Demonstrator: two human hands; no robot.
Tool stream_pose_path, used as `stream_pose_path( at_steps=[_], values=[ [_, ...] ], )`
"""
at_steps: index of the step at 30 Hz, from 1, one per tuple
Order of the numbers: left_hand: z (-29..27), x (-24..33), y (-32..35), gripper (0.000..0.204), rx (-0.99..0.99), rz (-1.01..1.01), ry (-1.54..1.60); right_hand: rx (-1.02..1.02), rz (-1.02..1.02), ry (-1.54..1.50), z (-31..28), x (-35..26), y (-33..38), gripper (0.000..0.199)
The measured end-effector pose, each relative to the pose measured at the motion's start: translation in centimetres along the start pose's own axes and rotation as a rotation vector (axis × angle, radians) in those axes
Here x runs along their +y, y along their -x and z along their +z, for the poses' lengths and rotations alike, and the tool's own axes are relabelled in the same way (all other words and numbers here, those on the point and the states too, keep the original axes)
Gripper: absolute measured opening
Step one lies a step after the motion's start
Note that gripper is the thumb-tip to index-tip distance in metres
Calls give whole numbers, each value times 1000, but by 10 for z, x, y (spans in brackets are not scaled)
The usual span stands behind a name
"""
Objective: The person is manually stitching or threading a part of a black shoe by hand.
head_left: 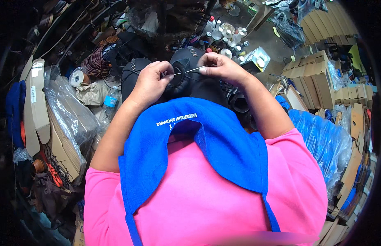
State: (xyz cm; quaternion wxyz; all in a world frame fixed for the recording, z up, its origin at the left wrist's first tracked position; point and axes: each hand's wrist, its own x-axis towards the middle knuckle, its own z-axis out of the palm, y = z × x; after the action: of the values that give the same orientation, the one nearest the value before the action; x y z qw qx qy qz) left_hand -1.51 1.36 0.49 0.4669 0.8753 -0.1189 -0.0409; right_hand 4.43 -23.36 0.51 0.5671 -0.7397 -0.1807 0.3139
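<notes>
A black shoe-like piece (177, 83) with an opening lies on my dark-clothed lap, between my two hands. My left hand (154, 80) is closed in a pinch at its left side, by one end of a thin pale strand. On the other side, my right hand (220, 68) pinches the strand (194, 69) between thumb and forefinger. The strand runs across the black piece's opening; whether it is thread or a needle I cannot tell. Pale stitches (192, 51) show on dark material just beyond the piece. A blue apron (153, 139) covers part of my pink shirt.
Several bottles (225, 37) stand on the floor ahead. To the left are a clear water bottle (111, 100), a roll of tape (77, 77) and plastic-wrapped cardboard (63, 110). Cardboard boxes (311, 78) and a blue plastic-wrapped bundle (317, 137) sit on the right.
</notes>
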Motion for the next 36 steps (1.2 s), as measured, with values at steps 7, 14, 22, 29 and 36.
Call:
stream_pose_path(
  at_steps=[7, 14, 22, 29, 36],
  values=[
    [1, 12, -16, 14, -159, 66, -157, -3, 43, 251, -18, -14, 34, 19],
    [3, 15, -16, 10, -165, 342, -419, 426, -207, 841, -34, -23, -4, 18],
    [0, 4, -13, 7, -158, 315, -382, -58, -331, 1449, 29, -60, -1, 15],
    [-33, -32, 18, 11, -113, 374, -528, -77, -447, 1403, -4, -29, -2, 21],
    [-104, -25, 63, 10, 232, -77, 241, 275, 7, -50, -34, -27, 19, 23]
  ],
)
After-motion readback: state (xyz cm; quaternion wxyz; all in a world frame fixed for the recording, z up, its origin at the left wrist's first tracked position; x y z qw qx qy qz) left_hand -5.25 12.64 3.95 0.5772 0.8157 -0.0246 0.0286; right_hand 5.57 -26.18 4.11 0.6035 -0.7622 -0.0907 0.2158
